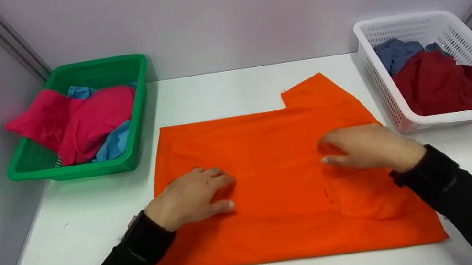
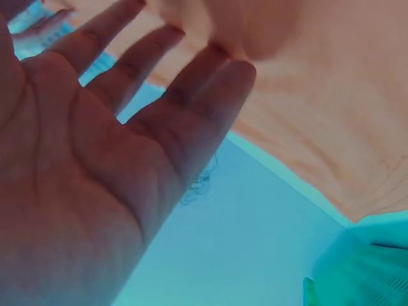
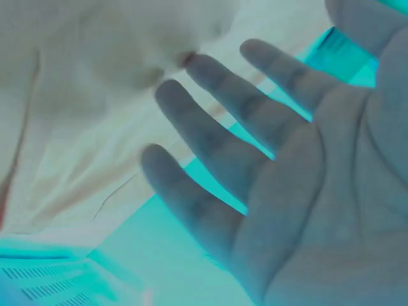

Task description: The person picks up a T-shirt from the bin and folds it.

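Observation:
An orange T-shirt [image 1: 265, 161] lies fairly flat on the table, one short sleeve [image 1: 316, 89] sticking out at its far right. Loose, rumpled cloth shows on its near right part. My left hand [image 1: 194, 196] is over the shirt's left half with relaxed fingers, and in the left wrist view its fingertips [image 2: 239, 70] are at the cloth. Over the right half, below the sleeve, is my right hand [image 1: 365, 148], its fingers slightly bent. The right wrist view shows those fingers [image 3: 217, 146] spread against the pale-looking cloth [image 3: 83, 127], nothing gripped.
A green basket [image 1: 134, 160] with pink and blue cloths [image 1: 93, 123] stands at the back left. At the back right is a white basket [image 1: 471, 114] holding dark red and blue-grey cloths [image 1: 436, 82]. Pale walls [image 1: 244, 14] border the white table [image 1: 209, 93].

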Tool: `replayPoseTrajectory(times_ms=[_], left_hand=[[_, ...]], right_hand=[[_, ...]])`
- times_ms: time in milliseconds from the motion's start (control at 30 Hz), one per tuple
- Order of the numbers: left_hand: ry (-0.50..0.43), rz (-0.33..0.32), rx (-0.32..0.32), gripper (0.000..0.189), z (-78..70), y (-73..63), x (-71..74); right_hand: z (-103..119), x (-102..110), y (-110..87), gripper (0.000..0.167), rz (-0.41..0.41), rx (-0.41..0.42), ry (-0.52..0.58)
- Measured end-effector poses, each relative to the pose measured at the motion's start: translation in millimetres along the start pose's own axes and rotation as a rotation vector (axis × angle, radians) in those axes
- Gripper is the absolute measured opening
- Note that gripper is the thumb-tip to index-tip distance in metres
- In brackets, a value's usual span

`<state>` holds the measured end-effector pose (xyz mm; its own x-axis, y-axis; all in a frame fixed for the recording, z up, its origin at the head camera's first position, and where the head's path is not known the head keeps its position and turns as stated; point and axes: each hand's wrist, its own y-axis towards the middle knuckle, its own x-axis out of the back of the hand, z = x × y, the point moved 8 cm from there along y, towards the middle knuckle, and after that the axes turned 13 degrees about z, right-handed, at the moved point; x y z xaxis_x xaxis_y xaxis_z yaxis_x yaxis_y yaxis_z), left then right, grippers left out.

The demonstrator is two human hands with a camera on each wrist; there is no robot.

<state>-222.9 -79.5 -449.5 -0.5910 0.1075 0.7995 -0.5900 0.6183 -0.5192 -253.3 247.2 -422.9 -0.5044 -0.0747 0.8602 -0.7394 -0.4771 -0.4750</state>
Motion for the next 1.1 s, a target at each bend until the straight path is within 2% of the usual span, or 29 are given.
replayPoseTrajectory(times_ms=[133,300,400,500,733,800,933,1033,1100], left_hand=[[0.041,-0.047,0.03,0.059,7.0,6.8,15.7],[0.149,-0.176,0.162,0.057,28.4,15.0,38.4],[0.132,-0.252,0.227,0.057,48.1,20.8,49.4],[0.068,-0.282,0.27,0.06,68.1,27.0,55.0],[-0.015,-0.268,0.32,0.065,102.7,38.0,55.2],[-0.022,-0.281,0.325,0.068,116.3,45.7,50.8],[-0.014,-0.268,0.346,0.073,144.1,66.6,39.1],[0.002,-0.241,0.376,0.072,149.7,71.8,36.9],[0.009,-0.267,0.38,0.07,146.3,69.2,39.2]], right_hand=[[-15.5,17.3,23.7,0.048,-0.065,-0.036,-0.006],[-36.1,37.1,52.4,0.059,-0.116,-0.091,0.037],[-49.2,44.7,67.8,0.062,-0.126,-0.128,0.078],[-64.1,48.2,82.7,0.063,-0.127,-0.159,0.114],[-101.4,47.1,104.1,0.07,-0.121,-0.224,0.229],[-110.8,45.8,107.4,0.071,-0.113,-0.242,0.257],[-123.4,46.7,112.8,0.069,-0.115,-0.282,0.256],[-126.3,51.8,116.7,0.064,-0.163,-0.311,0.22],[-125.6,55.3,119.9,0.062,-0.201,-0.325,0.193]])
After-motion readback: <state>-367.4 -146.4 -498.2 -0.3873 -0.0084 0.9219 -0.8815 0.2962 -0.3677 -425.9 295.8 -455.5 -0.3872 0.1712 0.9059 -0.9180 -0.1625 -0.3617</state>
